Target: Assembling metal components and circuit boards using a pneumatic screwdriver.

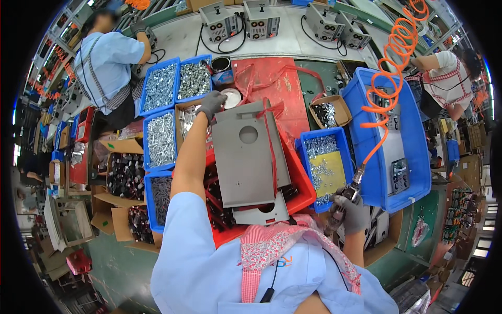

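My left hand (211, 105), in a grey glove, is stretched forward beside a round white dish (231, 98). Its fingers look bunched together at the dish's near rim; anything between them is hidden. My right hand (353, 213), also gloved, grips an air screwdriver (340, 210) low on the right. An orange coiled hose (389, 78) runs up from the tool. Between my arms, grey sheet-metal panels (240, 167) lie across a red bin (300, 194), the upper one with a round hole. A red strap (273, 152) hangs over them.
Blue trays of screws and nuts (161, 140) line the left. At right are a blue tray of small fasteners (320, 141), a cardboard box of dark screws (342, 107) and a large blue bin (418, 178). Metal-cased machines (261, 23) stand behind. Co-workers (107, 68) are at both sides.
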{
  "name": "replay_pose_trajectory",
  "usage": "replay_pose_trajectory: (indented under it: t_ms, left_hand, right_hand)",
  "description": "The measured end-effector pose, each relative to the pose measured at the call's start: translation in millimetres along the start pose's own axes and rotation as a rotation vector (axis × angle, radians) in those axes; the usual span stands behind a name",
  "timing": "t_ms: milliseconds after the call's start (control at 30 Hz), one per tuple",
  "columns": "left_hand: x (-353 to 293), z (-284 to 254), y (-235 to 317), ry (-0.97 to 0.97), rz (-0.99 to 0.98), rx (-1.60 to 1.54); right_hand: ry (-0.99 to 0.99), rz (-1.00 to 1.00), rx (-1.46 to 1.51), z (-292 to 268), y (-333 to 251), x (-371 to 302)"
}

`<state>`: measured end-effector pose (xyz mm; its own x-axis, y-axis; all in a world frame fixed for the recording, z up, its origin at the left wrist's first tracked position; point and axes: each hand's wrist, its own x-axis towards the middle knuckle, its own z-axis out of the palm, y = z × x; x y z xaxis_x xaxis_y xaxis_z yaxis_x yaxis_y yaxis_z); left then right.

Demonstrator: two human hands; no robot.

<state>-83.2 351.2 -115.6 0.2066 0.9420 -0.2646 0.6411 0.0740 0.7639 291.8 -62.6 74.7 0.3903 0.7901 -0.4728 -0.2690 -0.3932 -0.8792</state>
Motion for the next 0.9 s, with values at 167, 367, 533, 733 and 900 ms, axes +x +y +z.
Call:
replay_pose_trajectory:
  t_ms: [167,367,533,733,900]
  left_hand:
    - [-3,36,19,-0.481,-0.069,-0.112]
    - [-44,40,23,-0.820,-0.377,-0.226]
    - [-32,58,-35,-0.903,-0.255,-0.038]
    - [-29,40,3,-0.435,0.122,0.222]
    - [-50,-13,150,-0.057,0.071,-0.150]
  right_hand:
    - [0.031,0.015,0.004,6,-3,6]
    - [0.040,0.031,0.016,8,7,20]
    - [-0.051,0.033,0.008,15,8,31]
    - [-0.051,0.025,0.038,20,8,26]
    - [0.026,-0.002,0.031,12,9,16]
